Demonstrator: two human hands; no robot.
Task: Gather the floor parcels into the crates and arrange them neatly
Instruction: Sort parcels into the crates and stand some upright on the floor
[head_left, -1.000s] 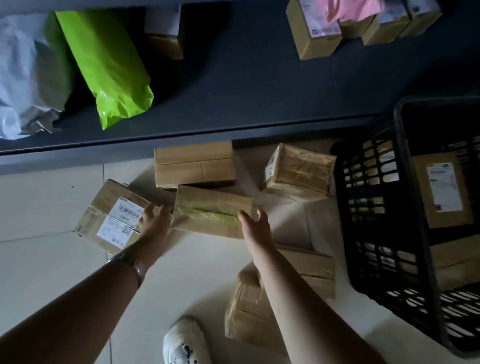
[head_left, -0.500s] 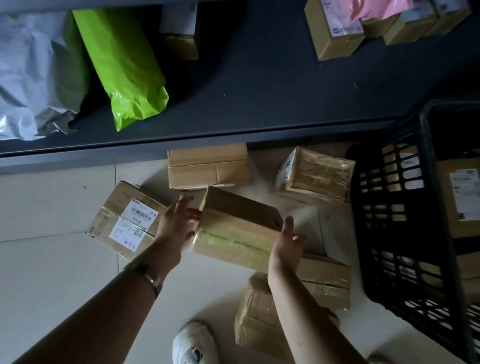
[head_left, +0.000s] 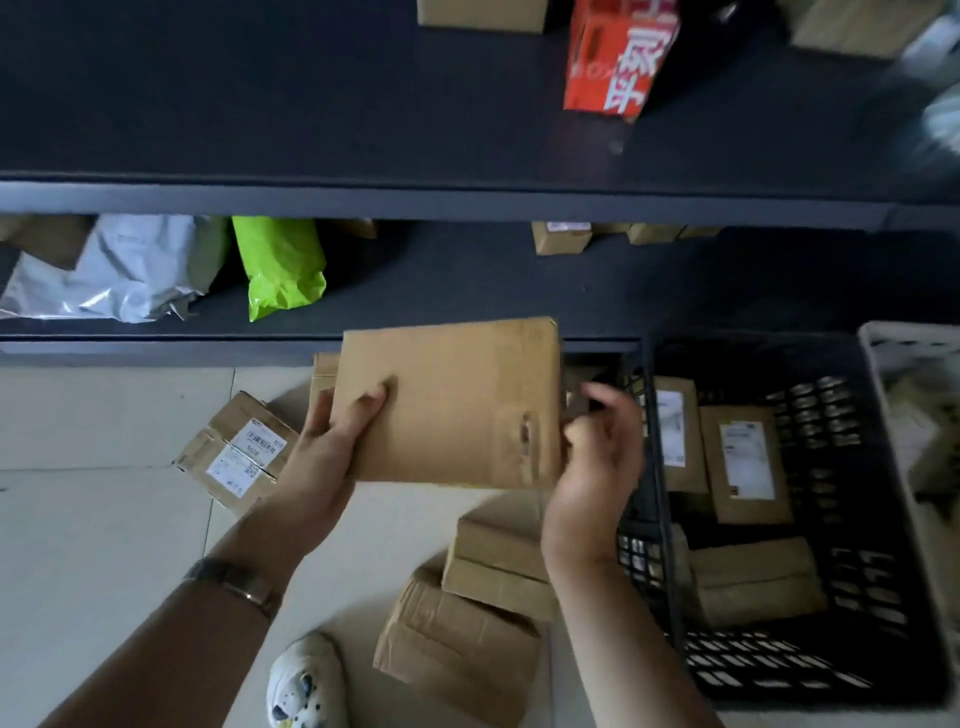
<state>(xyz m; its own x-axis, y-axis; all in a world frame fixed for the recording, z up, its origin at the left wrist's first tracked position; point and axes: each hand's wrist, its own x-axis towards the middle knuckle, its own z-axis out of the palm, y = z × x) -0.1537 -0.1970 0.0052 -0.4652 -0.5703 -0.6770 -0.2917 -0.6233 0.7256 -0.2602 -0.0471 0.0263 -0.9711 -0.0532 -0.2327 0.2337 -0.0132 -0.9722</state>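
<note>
I hold a plain cardboard box (head_left: 457, 400) lifted above the floor, its broad face toward me. My left hand (head_left: 332, 447) grips its left edge with the thumb on top. My right hand (head_left: 597, 457) is blurred, with curled fingers at the box's right edge; whether it holds the box is unclear. Right of the box is the black crate (head_left: 660, 519), which has labelled parcels (head_left: 745, 462) and a brown one (head_left: 753, 582) inside. On the floor lie a labelled box (head_left: 234, 452), a flat box (head_left: 498, 566) resting on a larger one (head_left: 452, 644), and another (head_left: 323, 374) mostly hidden.
A dark shelf unit (head_left: 415, 200) runs across in front of me, carrying a green bag (head_left: 280, 265), a grey bag (head_left: 119, 270), a red carton (head_left: 621, 57) and small boxes. A white crate (head_left: 909, 415) stands at the far right. My white shoe (head_left: 306, 680) is near the bottom.
The box has come up off the floor and moved right toward the black crate, turning its broad face to me. My head has lifted, bringing a higher shelf into view.
</note>
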